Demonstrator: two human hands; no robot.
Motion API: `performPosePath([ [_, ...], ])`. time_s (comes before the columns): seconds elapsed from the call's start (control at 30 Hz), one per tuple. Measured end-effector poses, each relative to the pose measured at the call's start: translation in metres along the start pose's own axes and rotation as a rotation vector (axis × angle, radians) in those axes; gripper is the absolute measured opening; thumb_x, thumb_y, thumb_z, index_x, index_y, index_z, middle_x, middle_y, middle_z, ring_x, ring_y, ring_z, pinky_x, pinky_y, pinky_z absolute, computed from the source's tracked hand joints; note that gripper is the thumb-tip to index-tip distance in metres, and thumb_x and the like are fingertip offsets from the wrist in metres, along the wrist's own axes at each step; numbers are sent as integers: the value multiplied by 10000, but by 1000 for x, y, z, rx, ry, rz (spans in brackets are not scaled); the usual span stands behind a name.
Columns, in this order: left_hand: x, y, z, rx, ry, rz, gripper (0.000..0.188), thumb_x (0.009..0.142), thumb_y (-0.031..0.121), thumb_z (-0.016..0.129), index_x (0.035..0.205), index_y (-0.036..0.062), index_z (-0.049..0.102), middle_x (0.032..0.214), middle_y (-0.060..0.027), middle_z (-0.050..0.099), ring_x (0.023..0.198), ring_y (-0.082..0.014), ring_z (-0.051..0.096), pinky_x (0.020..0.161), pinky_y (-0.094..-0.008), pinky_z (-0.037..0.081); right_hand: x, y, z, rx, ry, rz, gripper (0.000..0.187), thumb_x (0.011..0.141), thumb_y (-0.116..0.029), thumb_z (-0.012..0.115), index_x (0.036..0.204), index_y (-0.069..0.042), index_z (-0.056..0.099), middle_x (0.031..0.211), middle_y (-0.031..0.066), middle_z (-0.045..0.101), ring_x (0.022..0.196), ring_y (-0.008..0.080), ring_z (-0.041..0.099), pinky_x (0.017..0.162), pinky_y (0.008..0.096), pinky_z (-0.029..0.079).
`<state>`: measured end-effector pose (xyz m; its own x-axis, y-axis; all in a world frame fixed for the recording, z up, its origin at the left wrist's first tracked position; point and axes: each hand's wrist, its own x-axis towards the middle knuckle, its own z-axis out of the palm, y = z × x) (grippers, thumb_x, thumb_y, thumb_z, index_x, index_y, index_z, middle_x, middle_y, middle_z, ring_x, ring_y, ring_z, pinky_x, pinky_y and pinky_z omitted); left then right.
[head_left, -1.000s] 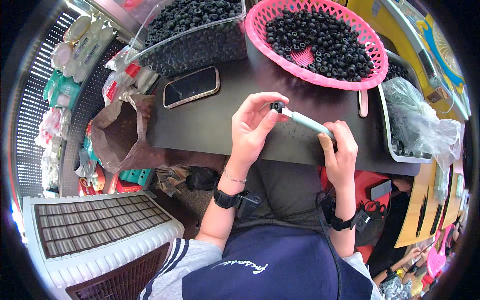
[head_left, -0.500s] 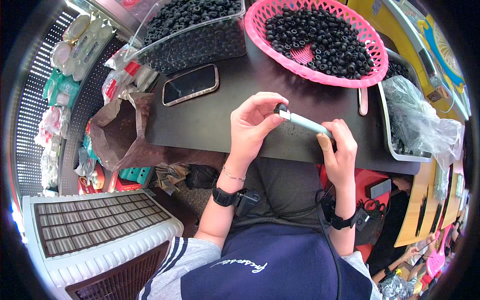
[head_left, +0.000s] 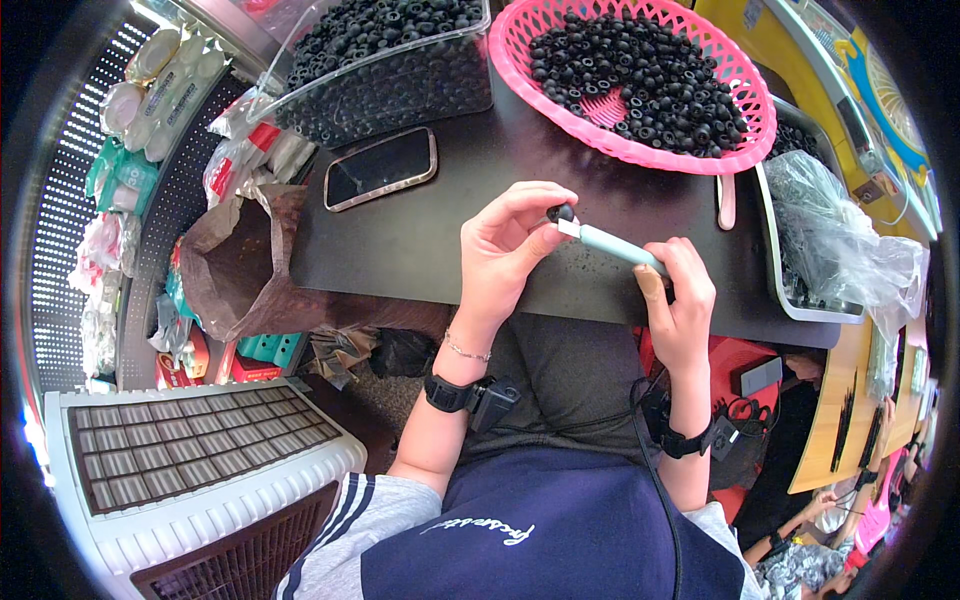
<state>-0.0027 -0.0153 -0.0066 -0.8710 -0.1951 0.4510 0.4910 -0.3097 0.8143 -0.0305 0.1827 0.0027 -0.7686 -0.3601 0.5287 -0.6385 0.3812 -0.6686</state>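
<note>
Between the thumb and fingers of my left hand (head_left: 508,243) is a small round black piece (head_left: 562,213), apparently rubber or plastic. My right hand (head_left: 682,292) grips the far end of a pale blue pen-shaped tool (head_left: 615,246), its thumb wrapped in something tan. The tool's short, light flat tip meets the black piece, or lies right beside it; I cannot tell which. Both hands are above the table's near edge. Beyond them, a pink basket (head_left: 757,150) holds many similar black pieces, some with ring-like openings.
A clear bin (head_left: 400,112) full of black pieces stands at the far left, a phone (head_left: 381,168) before it. Right of the basket is a pale tray (head_left: 775,262) under a plastic bag (head_left: 835,220). A brown bag (head_left: 225,270) hangs open at left, above an air cooler (head_left: 210,450).
The black piece has turned slightly in my left fingers, and the tool's tip has shifted a little. At the lower right edge, another person's arms have moved.
</note>
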Motion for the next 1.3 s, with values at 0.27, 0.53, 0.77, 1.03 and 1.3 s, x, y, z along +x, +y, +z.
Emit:
performPosePath([
  [0.27,0,1,0,-3,-9,-2,272,858,68,677,1107,-17,608,1141,-140,588,902,-173,584,794,-286,486,0,-1,1,8,11,11,198,851,-183,631,853,2,561,724,129,494,678,311,483,624,379,391],
  [0.53,0,2,-1,-54,9,2,312,758,-113,691,1060,-59,634,1072,-135,614,933,-176,622,825,-290,537,0,0,1,-21,-11,-15,194,839,-181,643,854,-2,567,719,120,489,675,298,483,622,376,389],
  [0.77,-2,6,3,41,76,-37,239,785,-28,709,1011,-26,634,1011,-126,638,874,-155,604,769,-247,492,0,-1,1,-33,-14,-11,192,832,-176,649,855,-2,572,724,121,495,680,298,488,628,374,392],
  [1.03,-3,3,0,-94,41,-43,275,774,-87,700,1034,-45,621,1005,-130,644,908,-165,627,828,-284,530,-7,2,0,87,24,131,182,895,-168,602,883,12,572,744,140,549,646,292,540,607,357,430],
  [1.3,-1,4,3,-88,50,-80,291,735,10,778,957,17,590,1052,-149,629,912,-178,614,782,-273,519,-10,7,-4,122,-102,170,228,954,-210,530,888,2,578,673,126,555,598,277,564,587,323,441],
])
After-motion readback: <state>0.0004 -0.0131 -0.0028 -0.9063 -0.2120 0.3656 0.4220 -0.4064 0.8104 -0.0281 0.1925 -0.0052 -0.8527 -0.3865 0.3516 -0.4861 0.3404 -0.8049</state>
